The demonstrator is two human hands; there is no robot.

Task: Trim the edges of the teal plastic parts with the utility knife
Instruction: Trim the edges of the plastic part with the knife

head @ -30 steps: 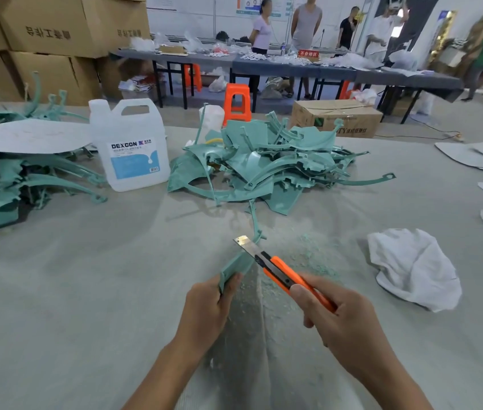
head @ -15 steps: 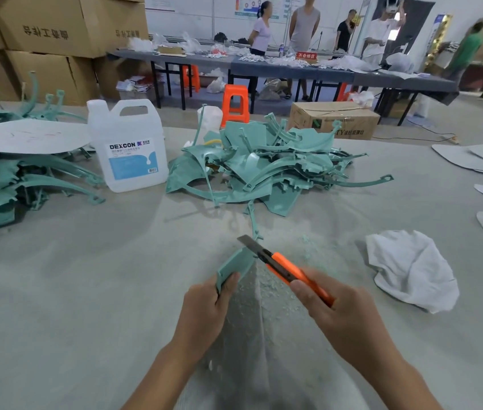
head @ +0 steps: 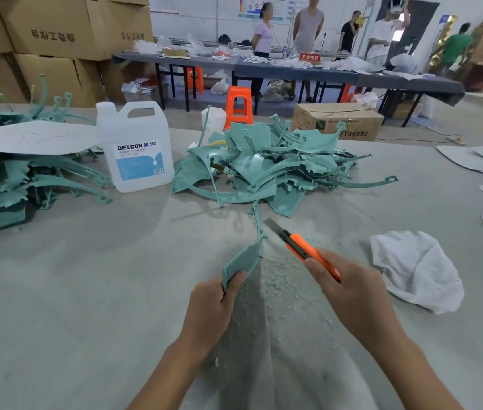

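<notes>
My left hand point(head: 212, 306) grips the near end of a teal plastic part point(head: 244, 257), a flat curved piece whose thin arm runs up and away toward the pile. In my right hand point(head: 349, 291) is the orange utility knife point(head: 299, 245), blade extended and pointing up-left, just right of the part's thin arm with a small gap. A heap of teal parts point(head: 267, 170) lies further back at centre. More teal parts point(head: 27, 184) are stacked at the left edge.
A white DEXCON jug point(head: 138, 149) stands left of the heap. A crumpled white cloth point(head: 415, 269) lies to the right. Teal shavings point(head: 281, 285) cover the grey table cloth point(head: 86, 276) between my hands. Cardboard boxes, tables, orange stools and several people are behind.
The knife blade has slid off the teal part and moved right, leaving a gap. My left hand has tilted the part so that more of its flat face shows.
</notes>
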